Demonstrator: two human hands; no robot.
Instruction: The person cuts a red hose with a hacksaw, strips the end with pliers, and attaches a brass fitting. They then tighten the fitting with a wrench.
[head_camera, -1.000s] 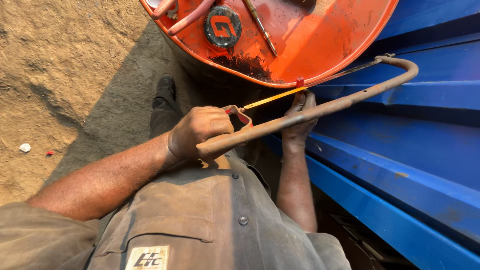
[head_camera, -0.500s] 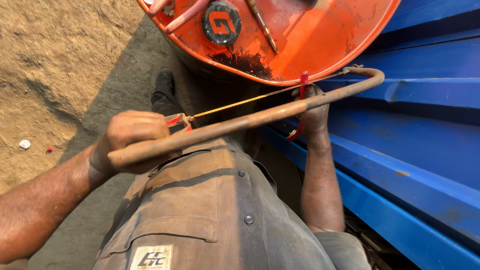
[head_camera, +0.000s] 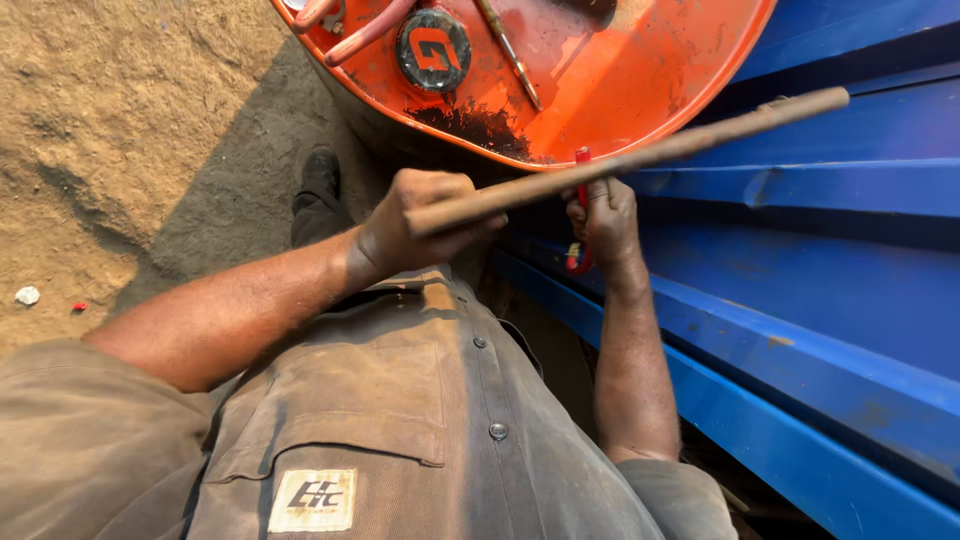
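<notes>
- At far left, bare sandy ground (head_camera: 120, 130) with a small white scrap (head_camera: 27, 295) and a tiny red bit (head_camera: 79, 307) lying near each other
- Low on the chest of the person's grey-brown work shirt (head_camera: 400, 440), a cream rectangular patch (head_camera: 311, 500) with dark lettering sits below a buttoned pocket flap
- Up at the top centre, an orange drum (head_camera: 620, 70) lies with its round end facing the camera; a black round cap (head_camera: 433, 50) with an orange emblem sits on that face, and black staining runs down toward the rim
- Left hand (head_camera: 415, 225) is closed in a full fist round the near end of a rusty brown rod (head_camera: 640, 160), which slants up to the right across the drum's lower edge
- Right hand (head_camera: 603, 215) is curled narrowly round a red-handled tool (head_camera: 580, 215) just under the rod; its working end is hidden behind the fingers
- Along the right, blue ribbed metal panels (head_camera: 850, 260) run diagonally, the right forearm close against them
</notes>
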